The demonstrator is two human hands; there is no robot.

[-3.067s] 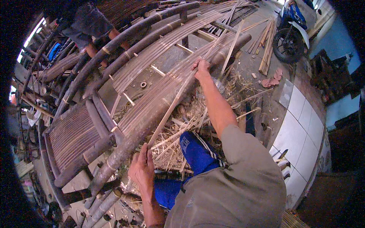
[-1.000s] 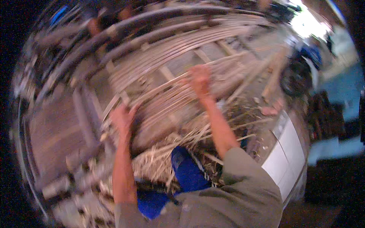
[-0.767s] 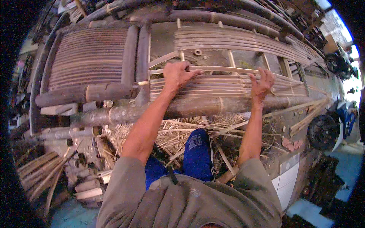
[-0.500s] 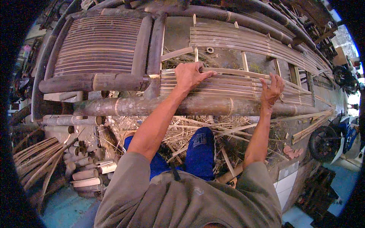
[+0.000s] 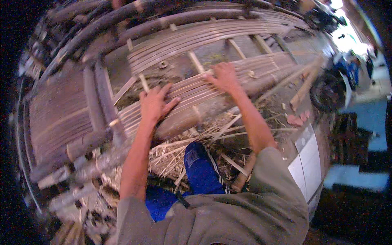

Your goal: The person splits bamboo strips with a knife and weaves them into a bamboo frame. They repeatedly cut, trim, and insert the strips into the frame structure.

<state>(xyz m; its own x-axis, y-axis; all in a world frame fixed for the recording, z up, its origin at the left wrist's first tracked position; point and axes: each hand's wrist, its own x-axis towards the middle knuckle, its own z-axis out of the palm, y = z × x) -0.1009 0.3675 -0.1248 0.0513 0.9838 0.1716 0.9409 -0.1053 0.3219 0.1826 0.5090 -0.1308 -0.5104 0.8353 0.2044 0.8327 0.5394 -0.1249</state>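
Your left hand (image 5: 154,103) and right hand (image 5: 224,79) seem, through blur, spread and gripping nothing on laid near bamboo slats (image 5: 188,90), with crosspieces (image 5: 196,62) toward far slats (image 5: 175,46) uncovered.

White floor tiles (image 5: 309,159) and, blurred beyond, probably a motorbike (image 5: 330,90).

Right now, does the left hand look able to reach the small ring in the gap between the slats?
Probably yes: the left hand is open at the near slats, and nothing covers the small ring in the gap beyond it. How deep the ring lies is hard to judge.
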